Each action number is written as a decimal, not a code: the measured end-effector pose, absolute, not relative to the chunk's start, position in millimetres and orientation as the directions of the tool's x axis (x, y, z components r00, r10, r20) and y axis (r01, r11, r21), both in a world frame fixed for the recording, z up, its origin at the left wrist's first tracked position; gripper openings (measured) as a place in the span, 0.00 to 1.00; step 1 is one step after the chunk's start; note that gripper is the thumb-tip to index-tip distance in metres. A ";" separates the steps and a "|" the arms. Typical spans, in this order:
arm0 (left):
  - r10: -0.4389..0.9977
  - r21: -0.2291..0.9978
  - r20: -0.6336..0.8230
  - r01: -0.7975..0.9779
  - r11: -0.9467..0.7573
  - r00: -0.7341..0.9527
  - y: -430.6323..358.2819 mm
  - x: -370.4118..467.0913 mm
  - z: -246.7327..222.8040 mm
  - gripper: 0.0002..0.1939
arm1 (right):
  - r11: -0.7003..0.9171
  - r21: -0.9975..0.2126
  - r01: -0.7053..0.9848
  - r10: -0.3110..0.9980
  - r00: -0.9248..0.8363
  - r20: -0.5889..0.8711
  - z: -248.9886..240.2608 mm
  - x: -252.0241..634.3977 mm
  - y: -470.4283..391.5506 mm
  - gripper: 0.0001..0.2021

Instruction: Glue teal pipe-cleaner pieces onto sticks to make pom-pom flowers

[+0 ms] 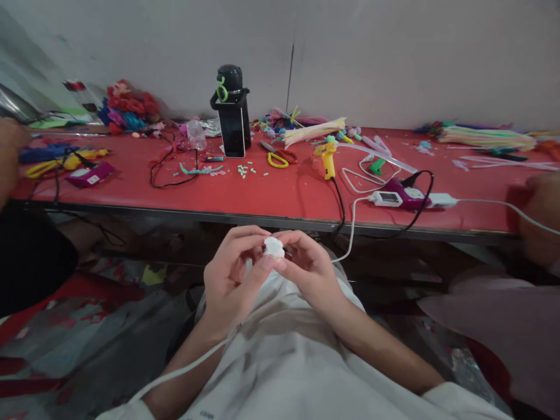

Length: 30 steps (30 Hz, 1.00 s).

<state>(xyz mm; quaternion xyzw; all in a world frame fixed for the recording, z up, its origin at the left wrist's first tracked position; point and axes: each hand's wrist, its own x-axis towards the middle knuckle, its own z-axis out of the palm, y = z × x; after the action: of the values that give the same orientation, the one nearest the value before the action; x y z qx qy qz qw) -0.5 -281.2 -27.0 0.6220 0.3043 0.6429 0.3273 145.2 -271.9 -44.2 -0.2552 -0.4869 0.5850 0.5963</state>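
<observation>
A small white piece with an uneven edge (pixel 273 247) is pinched between my two hands, over my lap and just in front of the table edge. My left hand (pixel 236 271) holds its left side, thumb below and fingers curled behind. On the other side, my right hand (pixel 310 265) grips it with thumb and index finger, and both thumb tips meet at its lower edge. A white cable (pixel 188 367) passes over my left forearm.
On the red table (pixel 271 195) are a yellow glue gun (pixel 327 158), scissors (pixel 280 158), a phone (pixel 232 133) before a black bottle (pixel 230 79), pipe cleaners (pixel 315 131) and a purple power strip (pixel 409 195). People sit at both sides.
</observation>
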 end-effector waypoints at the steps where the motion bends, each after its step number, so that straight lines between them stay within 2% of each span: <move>1: 0.827 0.826 0.560 -0.048 -0.562 -0.051 -281.9 1.2 -25.8 0.07 | 0.195 -0.890 -0.411 0.948 -0.155 0.279 -44.6 145.3 -271.2 0.11; 5: 0.910 0.919 0.366 -0.077 -0.386 -0.196 -285.6 8.0 -20.5 0.10 | 0.185 -0.914 -0.361 0.960 -0.134 0.248 -47.0 145.3 -269.6 0.10; 9: 0.930 0.934 0.299 -0.133 -0.331 -0.215 -287.2 11.3 -17.7 0.11 | 0.174 -0.905 -0.388 0.965 -0.114 0.235 -48.2 144.2 -269.9 0.16; 15: 0.931 0.926 0.315 -0.156 -0.344 -0.184 -281.8 4.9 -24.3 0.10 | 0.139 -0.881 -0.453 0.953 -0.181 0.244 -50.9 145.6 -268.7 0.15; 20: 0.922 0.910 0.343 -0.182 -0.373 -0.178 -274.3 -7.5 -32.9 0.10 | -0.089 -0.756 -0.648 0.926 -0.334 0.177 -52.4 150.4 -262.4 0.16; 23: 0.910 0.898 0.359 -0.188 -0.397 -0.207 -272.7 -11.3 -33.2 0.10 | -0.171 -0.713 -0.680 0.901 -0.400 0.165 -52.3 151.1 -260.3 0.16; 26: 0.901 0.886 0.376 -0.200 -0.418 -0.218 -271.8 -12.7 -33.5 0.09 | -0.177 -0.730 -0.660 0.904 -0.402 0.144 -54.1 149.3 -260.3 0.16; 30: 0.886 0.872 0.408 -0.195 -0.449 -0.218 -269.1 -13.7 -38.3 0.07 | -0.098 -0.830 -0.550 0.938 -0.329 0.107 -57.0 146.6 -263.0 0.16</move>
<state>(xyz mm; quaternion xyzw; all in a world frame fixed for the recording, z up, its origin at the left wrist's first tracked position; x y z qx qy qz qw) -13.7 -269.1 -38.3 0.4900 0.3531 0.6961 0.3882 146.6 -263.0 -57.0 -0.2348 -0.4133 0.7027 0.5293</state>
